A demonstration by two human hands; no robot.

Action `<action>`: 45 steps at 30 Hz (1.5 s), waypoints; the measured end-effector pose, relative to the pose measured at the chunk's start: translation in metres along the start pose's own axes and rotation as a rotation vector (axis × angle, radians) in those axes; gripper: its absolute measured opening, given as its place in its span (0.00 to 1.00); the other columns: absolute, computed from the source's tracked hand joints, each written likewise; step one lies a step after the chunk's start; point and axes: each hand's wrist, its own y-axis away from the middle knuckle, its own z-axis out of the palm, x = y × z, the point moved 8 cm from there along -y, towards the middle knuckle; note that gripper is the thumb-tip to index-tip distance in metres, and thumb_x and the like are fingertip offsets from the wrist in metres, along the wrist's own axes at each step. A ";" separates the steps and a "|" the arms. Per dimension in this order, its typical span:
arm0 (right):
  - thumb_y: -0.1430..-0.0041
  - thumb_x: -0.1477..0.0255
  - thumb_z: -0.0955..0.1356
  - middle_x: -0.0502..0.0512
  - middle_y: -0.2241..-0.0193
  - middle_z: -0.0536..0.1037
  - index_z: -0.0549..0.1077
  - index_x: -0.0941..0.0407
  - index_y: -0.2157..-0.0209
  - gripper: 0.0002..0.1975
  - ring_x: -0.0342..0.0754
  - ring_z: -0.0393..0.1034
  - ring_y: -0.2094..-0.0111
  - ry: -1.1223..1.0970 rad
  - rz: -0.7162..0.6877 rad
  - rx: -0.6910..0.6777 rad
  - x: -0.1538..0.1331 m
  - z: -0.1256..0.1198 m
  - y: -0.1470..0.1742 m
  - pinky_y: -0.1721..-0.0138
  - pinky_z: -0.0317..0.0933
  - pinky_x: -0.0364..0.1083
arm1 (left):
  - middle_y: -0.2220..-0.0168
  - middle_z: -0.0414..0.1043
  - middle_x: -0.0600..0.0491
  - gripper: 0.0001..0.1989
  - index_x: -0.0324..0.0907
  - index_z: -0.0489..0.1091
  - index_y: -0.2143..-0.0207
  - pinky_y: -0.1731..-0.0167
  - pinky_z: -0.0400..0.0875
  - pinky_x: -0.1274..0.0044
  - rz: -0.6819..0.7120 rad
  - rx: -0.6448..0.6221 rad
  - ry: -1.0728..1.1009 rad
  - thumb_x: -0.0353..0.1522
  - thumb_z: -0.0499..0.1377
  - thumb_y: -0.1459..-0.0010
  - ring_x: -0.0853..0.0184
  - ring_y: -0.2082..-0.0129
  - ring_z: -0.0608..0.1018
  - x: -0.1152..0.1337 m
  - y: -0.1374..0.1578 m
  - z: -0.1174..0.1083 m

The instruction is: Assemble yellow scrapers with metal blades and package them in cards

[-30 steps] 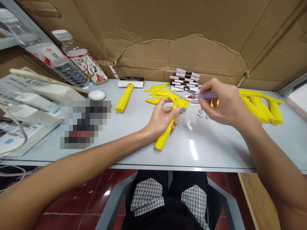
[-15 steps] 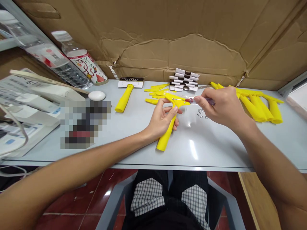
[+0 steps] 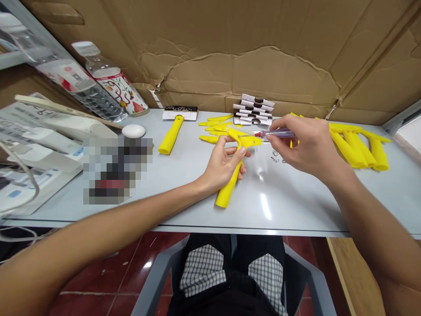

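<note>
My left hand (image 3: 226,164) is wrapped round a yellow plastic scraper handle (image 3: 226,193), its tube end pointing down toward me and its wide head up. In my right hand (image 3: 301,142) is a screwdriver (image 3: 278,133) with a clear purplish grip. Its shaft reaches left across the handle's head, the tip near a screw there; whether it sits in the screw I cannot tell. A second screw shows on the right of the head. Several small loose screws (image 3: 275,156) lie on the table beneath my right hand. Flat yellow pieces (image 3: 217,119) lie behind my left hand.
At the right rest several yellow handles (image 3: 351,147). A stack of folded cards (image 3: 253,109) stands by the cardboard wall, left of it a carded yellow scraper (image 3: 170,138). Bottles (image 3: 113,83), a white oval object (image 3: 133,131) and a blurred-out item (image 3: 116,171) are at the left.
My right hand has shifted its grip on the screwdriver, with the fingers turned and more of the purplish handle showing. The left hand and yellow handle stay nearly still.
</note>
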 end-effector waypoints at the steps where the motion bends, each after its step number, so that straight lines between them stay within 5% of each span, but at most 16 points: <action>1: 0.30 0.61 0.69 0.52 0.73 0.81 0.77 0.49 0.63 0.09 0.52 0.73 0.75 0.009 0.008 -0.001 0.002 0.001 0.000 0.70 0.61 0.51 | 0.57 0.80 0.51 0.20 0.46 0.56 0.50 0.83 0.74 0.80 0.000 0.000 -0.003 0.39 0.66 0.31 0.74 0.80 0.77 0.000 0.000 0.000; 6: 0.28 0.55 0.68 0.51 0.80 0.76 0.77 0.50 0.66 0.17 0.50 0.69 0.79 0.092 0.035 0.049 0.007 0.001 0.002 0.71 0.58 0.50 | 0.58 0.80 0.51 0.22 0.46 0.57 0.50 0.83 0.75 0.79 0.010 -0.001 -0.011 0.40 0.68 0.32 0.74 0.80 0.77 0.000 0.001 0.000; 13: 0.34 0.66 0.69 0.50 0.74 0.80 0.75 0.54 0.53 0.10 0.49 0.70 0.77 0.048 0.031 -0.061 0.000 0.003 0.002 0.69 0.60 0.49 | 0.58 0.80 0.50 0.23 0.46 0.58 0.51 0.84 0.74 0.78 0.005 -0.007 -0.014 0.42 0.69 0.34 0.73 0.80 0.77 -0.001 0.000 0.000; 16: 0.31 0.66 0.68 0.52 0.72 0.81 0.76 0.53 0.57 0.06 0.50 0.72 0.75 0.033 0.020 -0.080 -0.001 0.005 0.002 0.68 0.60 0.49 | 0.59 0.81 0.50 0.24 0.47 0.58 0.51 0.84 0.74 0.78 0.001 0.004 -0.010 0.42 0.70 0.34 0.72 0.79 0.78 -0.001 -0.001 -0.001; 22: 0.27 0.57 0.67 0.53 0.76 0.79 0.77 0.53 0.60 0.14 0.51 0.72 0.76 0.154 0.077 -0.113 0.005 0.012 0.004 0.69 0.55 0.49 | 0.58 0.81 0.49 0.24 0.46 0.59 0.51 0.83 0.73 0.78 -0.015 0.009 -0.015 0.43 0.70 0.35 0.72 0.79 0.77 -0.003 0.000 -0.001; 31: 0.31 0.65 0.67 0.54 0.71 0.83 0.77 0.53 0.56 0.09 0.51 0.74 0.72 0.101 0.057 -0.157 -0.004 0.011 0.003 0.67 0.57 0.49 | 0.59 0.81 0.50 0.23 0.47 0.58 0.52 0.84 0.74 0.77 -0.005 0.023 -0.019 0.41 0.69 0.34 0.72 0.80 0.77 -0.002 0.000 -0.002; 36: 0.28 0.60 0.67 0.54 0.75 0.80 0.78 0.53 0.59 0.13 0.54 0.72 0.73 0.216 0.140 -0.193 0.001 0.010 0.002 0.68 0.54 0.49 | 0.58 0.81 0.49 0.20 0.46 0.59 0.51 0.85 0.73 0.77 -0.013 0.008 -0.032 0.39 0.68 0.33 0.72 0.80 0.77 -0.003 0.000 -0.001; 40: 0.32 0.61 0.69 0.57 0.70 0.84 0.80 0.54 0.60 0.12 0.55 0.76 0.68 0.121 0.176 -0.276 0.006 0.008 0.001 0.65 0.59 0.50 | 0.59 0.81 0.50 0.20 0.46 0.58 0.51 0.85 0.74 0.77 -0.017 -0.006 -0.044 0.39 0.68 0.33 0.72 0.81 0.77 -0.003 -0.001 0.000; 45: 0.34 0.69 0.67 0.55 0.64 0.85 0.80 0.53 0.43 0.20 0.53 0.76 0.66 0.013 0.116 -0.519 0.003 0.022 0.008 0.62 0.57 0.49 | 0.60 0.81 0.50 0.22 0.46 0.59 0.50 0.85 0.73 0.77 -0.033 -0.063 -0.077 0.40 0.69 0.34 0.71 0.81 0.77 -0.004 -0.001 0.004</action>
